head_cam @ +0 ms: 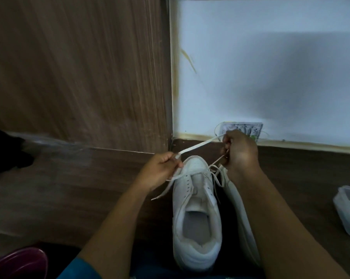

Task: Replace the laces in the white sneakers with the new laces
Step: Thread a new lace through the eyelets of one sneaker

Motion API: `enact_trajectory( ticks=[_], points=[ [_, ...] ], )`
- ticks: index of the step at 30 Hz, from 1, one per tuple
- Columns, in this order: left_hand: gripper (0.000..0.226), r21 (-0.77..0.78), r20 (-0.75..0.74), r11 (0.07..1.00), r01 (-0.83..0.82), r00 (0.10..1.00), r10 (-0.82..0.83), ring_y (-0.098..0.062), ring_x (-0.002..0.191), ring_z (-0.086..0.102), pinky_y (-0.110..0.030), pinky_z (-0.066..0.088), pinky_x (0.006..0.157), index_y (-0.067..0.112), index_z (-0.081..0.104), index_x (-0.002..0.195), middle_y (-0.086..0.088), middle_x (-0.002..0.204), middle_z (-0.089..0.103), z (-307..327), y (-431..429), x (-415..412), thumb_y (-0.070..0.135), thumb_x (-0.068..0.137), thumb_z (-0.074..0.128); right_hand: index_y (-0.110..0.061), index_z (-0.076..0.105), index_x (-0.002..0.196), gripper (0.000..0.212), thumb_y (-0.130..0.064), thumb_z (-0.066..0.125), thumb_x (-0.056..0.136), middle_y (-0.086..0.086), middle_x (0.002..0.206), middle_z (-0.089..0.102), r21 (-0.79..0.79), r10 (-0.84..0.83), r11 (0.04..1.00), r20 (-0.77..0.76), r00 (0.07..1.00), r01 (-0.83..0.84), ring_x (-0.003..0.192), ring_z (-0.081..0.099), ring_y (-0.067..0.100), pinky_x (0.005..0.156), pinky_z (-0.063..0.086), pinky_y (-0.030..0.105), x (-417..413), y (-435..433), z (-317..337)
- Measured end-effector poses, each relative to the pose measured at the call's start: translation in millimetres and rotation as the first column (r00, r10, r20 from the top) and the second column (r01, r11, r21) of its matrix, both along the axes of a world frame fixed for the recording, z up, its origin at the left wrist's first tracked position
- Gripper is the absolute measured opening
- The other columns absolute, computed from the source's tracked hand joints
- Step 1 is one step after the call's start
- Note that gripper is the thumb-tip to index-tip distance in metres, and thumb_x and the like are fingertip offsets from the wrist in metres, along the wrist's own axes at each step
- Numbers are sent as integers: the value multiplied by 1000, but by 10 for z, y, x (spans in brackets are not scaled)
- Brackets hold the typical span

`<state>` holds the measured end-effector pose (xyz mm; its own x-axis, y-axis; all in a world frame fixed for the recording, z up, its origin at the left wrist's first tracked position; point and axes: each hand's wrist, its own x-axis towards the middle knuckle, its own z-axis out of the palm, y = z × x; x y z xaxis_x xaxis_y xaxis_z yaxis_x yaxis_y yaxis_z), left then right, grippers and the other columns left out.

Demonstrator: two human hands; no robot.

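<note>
Early, I'd say. My left hand (162, 168) and right hand (240, 154) both pinch the flat lace (198, 145), taut over the toe of the near sneaker (196, 208), centre. Upper eyelets look empty. Second sneaker (236, 218), right, still to do.

dim, soft-focus view, motion blur, bowed wide-angle edges
</note>
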<state>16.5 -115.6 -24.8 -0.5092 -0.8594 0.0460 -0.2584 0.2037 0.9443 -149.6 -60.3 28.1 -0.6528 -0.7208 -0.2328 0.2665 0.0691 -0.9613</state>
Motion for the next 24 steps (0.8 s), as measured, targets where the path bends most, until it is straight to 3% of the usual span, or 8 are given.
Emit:
enact_trajectory(
  ticks=[2, 4, 6, 8, 11, 15, 21, 24],
  points=[
    [31, -33, 14, 994, -108, 994, 108, 0, 52, 45, -24, 35, 57, 20, 63, 72, 14, 54, 55, -4, -3, 17, 24, 98, 46, -15, 49, 62, 25, -12, 48, 86, -1, 55, 44, 45, 31, 999, -65, 997, -28, 48, 40, 13, 48, 30, 23, -16, -3, -43],
    [28, -88, -1, 992, -93, 996, 94, 2, 53, 45, -20, 36, 56, 22, 62, 72, 17, 52, 55, 40, 6, -18, 22, 96, 49, -13, 55, 70, 16, -24, 56, 83, 3, 67, 54, 252, 198, 962, -365, 910, -109, 60, 52, 18, 54, 41, 26, -14, -24, -139],
    [27, -124, 26, 992, 7, 1000, -4, -1, 53, 46, -19, 38, 57, 22, 60, 71, 15, 50, 54, 109, 47, -87, 18, 96, 50, -15, 64, 97, 35, -38, 63, 71, 5, 91, 65, 415, 369, 906, -687, 626, -79, 89, 62, 24, 74, 51, 33, 0, -31, -241],
    [30, -156, 38, 986, 57, 998, -51, -7, 57, 48, -26, 39, 62, 22, 58, 68, 12, 52, 55, 105, 56, -145, 15, 96, 50, -21, 53, 129, 62, -36, 67, 70, 7, 120, 60, 346, 374, 927, -848, 375, -143, 114, 53, 27, 98, 43, 37, 42, -19, -268],
    [33, -172, 28, 985, 13, 1000, -8, -14, 60, 46, -30, 36, 62, 23, 55, 65, 9, 57, 54, 85, 38, -140, 17, 97, 49, -27, 62, 121, 51, -36, 62, 71, 5, 134, 55, 307, 371, 875, -922, 111, -374, 129, 43, 20, 106, 21, 29, 101, -19, -224],
    [29, -162, 29, 987, 14, 1000, -9, -17, 64, 46, -28, 35, 63, 12, 59, 71, -6, 67, 55, 101, 39, -81, 21, 97, 48, -19, 72, 79, 20, -33, 57, 80, 3, 86, 70, 355, 404, 841, -914, 36, -409, 89, 62, 30, 79, 48, 38, 90, -35, -262],
    [36, -106, 88, 994, -35, 995, 45, -9, 60, 46, -28, 36, 65, 17, 56, 64, 0, 63, 55, 56, -6, -12, 23, 97, 46, 0, 63, 82, 35, -25, 39, 88, 19, 84, 63, 61, 28, 974, -988, 153, 220, 80, 61, 36, 64, 40, 32, -67, 40, -203],
    [34, -95, 55, 995, -22, 998, 27, -2, 58, 52, -15, 40, 62, 13, 58, 67, 2, 64, 58, 87, 24, -46, 19, 98, 45, -5, 58, 83, 24, -24, 43, 81, 15, 84, 59, 247, 213, 942, -963, 164, 227, 87, 60, 37, 70, 45, 33, -105, 28, -235]
  ],
)
